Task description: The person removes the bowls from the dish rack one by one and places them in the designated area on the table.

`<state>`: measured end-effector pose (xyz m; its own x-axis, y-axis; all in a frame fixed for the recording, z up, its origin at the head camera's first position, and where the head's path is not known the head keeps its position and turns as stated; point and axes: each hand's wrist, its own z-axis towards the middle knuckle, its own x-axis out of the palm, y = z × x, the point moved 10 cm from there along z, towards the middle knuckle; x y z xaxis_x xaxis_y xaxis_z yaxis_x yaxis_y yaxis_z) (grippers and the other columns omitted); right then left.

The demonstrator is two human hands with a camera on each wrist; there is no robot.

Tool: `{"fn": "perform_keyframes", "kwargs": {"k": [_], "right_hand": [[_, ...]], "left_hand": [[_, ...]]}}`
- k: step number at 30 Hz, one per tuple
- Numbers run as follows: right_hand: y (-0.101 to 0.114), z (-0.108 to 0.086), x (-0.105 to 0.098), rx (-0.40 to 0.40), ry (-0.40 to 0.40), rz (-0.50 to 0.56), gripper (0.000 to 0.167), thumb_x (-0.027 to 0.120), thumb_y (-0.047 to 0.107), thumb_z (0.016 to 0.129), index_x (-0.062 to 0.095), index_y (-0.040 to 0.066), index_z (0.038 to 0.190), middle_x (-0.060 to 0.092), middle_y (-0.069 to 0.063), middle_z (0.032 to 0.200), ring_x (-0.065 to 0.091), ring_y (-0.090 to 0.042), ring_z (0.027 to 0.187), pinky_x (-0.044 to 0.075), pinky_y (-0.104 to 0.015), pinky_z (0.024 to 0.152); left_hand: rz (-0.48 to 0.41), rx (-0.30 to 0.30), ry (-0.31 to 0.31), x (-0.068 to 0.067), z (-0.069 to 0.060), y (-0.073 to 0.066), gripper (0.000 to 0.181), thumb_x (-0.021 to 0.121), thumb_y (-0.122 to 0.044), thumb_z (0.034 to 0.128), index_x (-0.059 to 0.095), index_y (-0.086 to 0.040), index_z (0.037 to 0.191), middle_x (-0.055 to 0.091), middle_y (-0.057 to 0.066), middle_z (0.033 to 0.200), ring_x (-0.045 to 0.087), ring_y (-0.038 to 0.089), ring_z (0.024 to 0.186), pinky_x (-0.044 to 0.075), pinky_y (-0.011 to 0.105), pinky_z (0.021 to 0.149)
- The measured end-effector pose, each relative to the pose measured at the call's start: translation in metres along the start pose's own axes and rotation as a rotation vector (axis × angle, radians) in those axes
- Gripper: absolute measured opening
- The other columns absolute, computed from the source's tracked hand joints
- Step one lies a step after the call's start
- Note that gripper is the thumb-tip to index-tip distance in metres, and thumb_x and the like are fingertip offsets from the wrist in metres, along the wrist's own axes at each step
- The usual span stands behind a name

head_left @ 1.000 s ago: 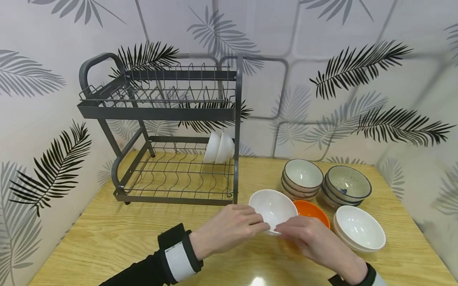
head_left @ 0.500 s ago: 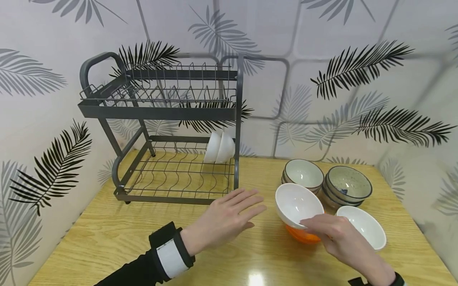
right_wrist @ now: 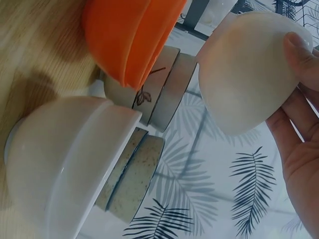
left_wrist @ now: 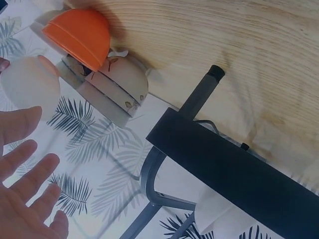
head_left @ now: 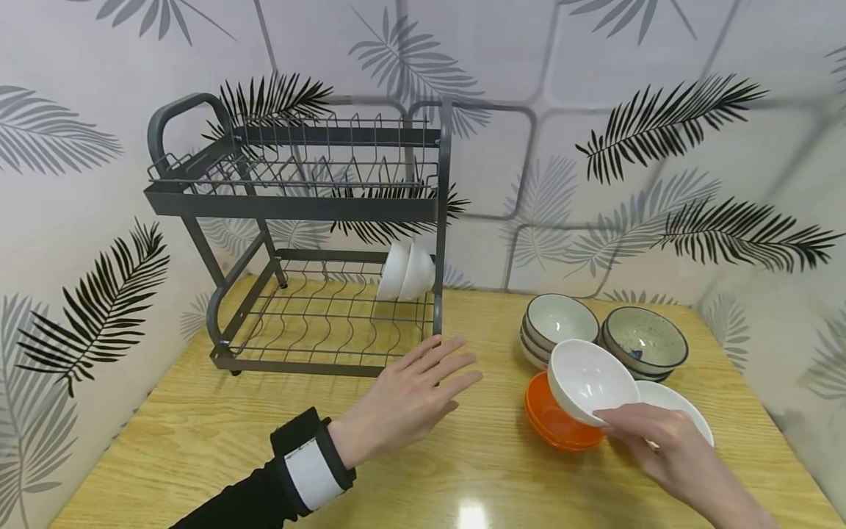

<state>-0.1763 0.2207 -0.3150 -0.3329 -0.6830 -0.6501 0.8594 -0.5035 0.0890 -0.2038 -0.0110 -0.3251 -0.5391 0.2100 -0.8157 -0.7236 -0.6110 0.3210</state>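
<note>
My right hand [head_left: 681, 448] pinches the near rim of a small white bowl [head_left: 590, 378], its thumb on the outer wall in the right wrist view. The bowl is tilted and raised above the table, partly over nested orange bowls [head_left: 551, 419]. To its right, partly hidden by my hand, are stacked larger white bowls [right_wrist: 75, 164]. My left hand [head_left: 413, 397] hovers in front of the rack's right corner, fingers spread and straight, holding nothing. Inside the lower tier of the dark dish rack [head_left: 297, 209], two white bowls [head_left: 405, 272] stand on edge at the right end.
Behind the orange bowls is a stack of cream bowls with brown rims [head_left: 562, 323]. Speckled bowls with dark rims [head_left: 644, 342] are stacked to their right, near the patterned wall [head_left: 502, 59]. All these stand on a wooden table [head_left: 211, 441].
The small white bowl has moved right in my right hand, uncovering the orange bowls. My left hand has let go of it and drawn back left with its fingers spread.
</note>
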Motion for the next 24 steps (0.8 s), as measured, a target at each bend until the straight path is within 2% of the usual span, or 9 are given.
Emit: {"fn": "perform_keyframes", "kwargs": {"k": [14, 19, 21, 24], "right_hand": [[-0.007, -0.017, -0.019, 0.045, -0.018, -0.004, 0.045, 0.051, 0.044, 0.101, 0.078, 0.011, 0.090, 0.076, 0.009, 0.083, 0.062, 0.014, 0.087, 0.047, 0.000, 0.085], [-0.012, -0.024, -0.021, 0.140, 0.031, -0.021, 0.046, 0.048, 0.048, 0.100, 0.078, 0.014, 0.092, 0.076, 0.012, 0.085, 0.058, 0.019, 0.089, 0.043, 0.003, 0.088], [-0.016, -0.030, -0.020, 0.198, 0.066, -0.039, 0.048, 0.046, 0.051, 0.097, 0.079, 0.016, 0.094, 0.076, 0.012, 0.087, 0.059, 0.016, 0.085, 0.041, 0.005, 0.088], [-0.019, -0.036, -0.021, 0.232, 0.090, -0.073, 0.052, 0.043, 0.054, 0.096, 0.079, 0.017, 0.093, 0.076, 0.014, 0.088, 0.059, 0.015, 0.082, 0.040, 0.006, 0.087]], "left_hand": [[0.049, 0.004, 0.023, 0.000, 0.000, 0.000, 0.047, 0.069, -0.031, 0.0941, 0.058, -0.023, 0.138, 0.058, -0.001, 0.147, 0.042, 0.023, 0.148, 0.030, 0.040, 0.126], [0.056, 0.005, 0.026, 0.001, 0.001, 0.000, 0.046, 0.069, -0.031, 0.0943, 0.058, -0.023, 0.139, 0.058, -0.001, 0.146, 0.042, 0.023, 0.148, 0.030, 0.041, 0.126], [0.057, 0.005, 0.029, 0.001, 0.001, -0.001, 0.047, 0.069, -0.031, 0.0942, 0.057, -0.023, 0.139, 0.058, -0.001, 0.147, 0.042, 0.023, 0.148, 0.031, 0.041, 0.126], [0.060, 0.004, 0.037, 0.001, 0.001, -0.001, 0.047, 0.069, -0.031, 0.0942, 0.057, -0.023, 0.139, 0.057, -0.001, 0.147, 0.041, 0.023, 0.148, 0.029, 0.041, 0.126]]}}
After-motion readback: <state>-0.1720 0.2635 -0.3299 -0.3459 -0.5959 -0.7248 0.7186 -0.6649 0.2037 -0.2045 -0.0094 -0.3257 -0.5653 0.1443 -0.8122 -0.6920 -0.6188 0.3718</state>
